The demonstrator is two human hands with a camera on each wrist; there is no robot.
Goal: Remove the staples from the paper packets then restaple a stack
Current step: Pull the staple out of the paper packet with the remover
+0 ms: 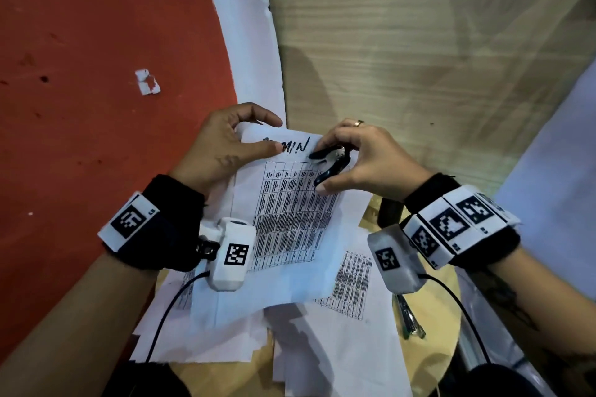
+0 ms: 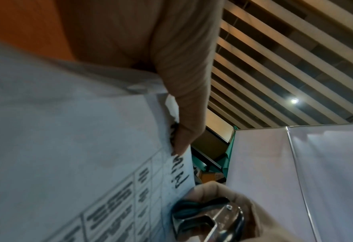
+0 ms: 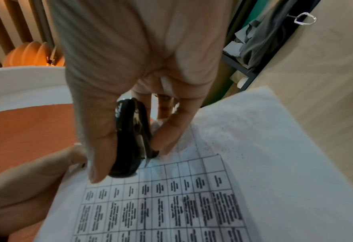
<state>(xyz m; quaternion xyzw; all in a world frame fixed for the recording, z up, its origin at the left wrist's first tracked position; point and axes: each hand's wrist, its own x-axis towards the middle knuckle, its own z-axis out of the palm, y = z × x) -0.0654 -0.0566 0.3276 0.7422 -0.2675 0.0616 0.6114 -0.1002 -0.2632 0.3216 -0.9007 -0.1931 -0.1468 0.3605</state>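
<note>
Packet [image 1: 287, 203] mid-frame on desk [image 1: 419, 58] | my left hand [image 1: 222, 151] pinches its top edge | right hand [image 1: 358, 155] fingers squeeze remover [image 1: 332, 161] at top corner | keep paper taut, lift gently to avoid tearing.

This looks like an office or a partitioned indoor workspace. Printed sheets [image 1: 290, 219] with tables of text lie spread over a small round wooden counter [image 1: 429, 348], and a staple remover [image 1: 332, 161] is in use on them. White partition panels [image 2: 295, 180] stand close by, under a slatted ceiling [image 2: 285, 57] with a recessed lamp [image 2: 294, 100]. The floor [image 1: 80, 74] is red-orange, beside a pale wood-grain panel [image 1: 419, 58]. A dark shelf frame [image 3: 241, 65] holds paper scraps.
</note>
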